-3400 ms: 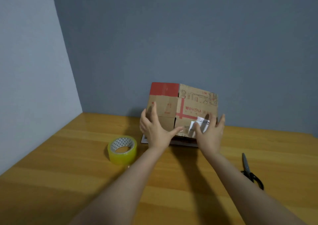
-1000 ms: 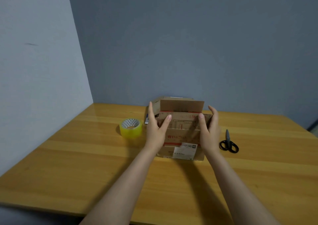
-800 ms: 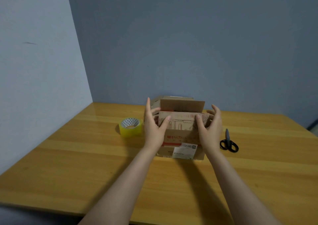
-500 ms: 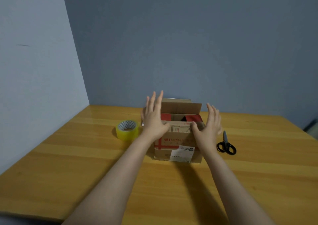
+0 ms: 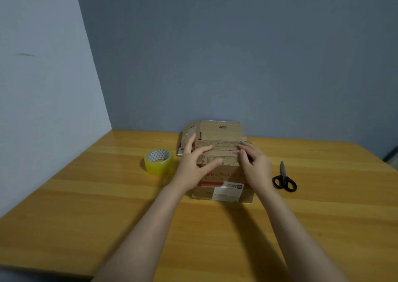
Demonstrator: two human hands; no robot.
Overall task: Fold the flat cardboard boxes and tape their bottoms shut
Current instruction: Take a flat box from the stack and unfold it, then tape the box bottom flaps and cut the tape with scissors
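The left hand (image 5: 195, 165) and right hand (image 5: 257, 168) lie flat with loose fingers, pressing down the flaps of the box (image 5: 223, 181) under them. The step seems to be closing the flaps. Next, one hand must hold them while the other takes tape. Counted: one box, one tape roll (image 5: 159, 161) left of the left hand, one scissors (image 5: 284, 179) right of the right hand.

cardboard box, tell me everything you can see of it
The cardboard box is brown card with red print and a white label on its near side. It stands on the wooden table, near flap folded down, far flap tilted up. The left hand and right hand press on the folded flap.
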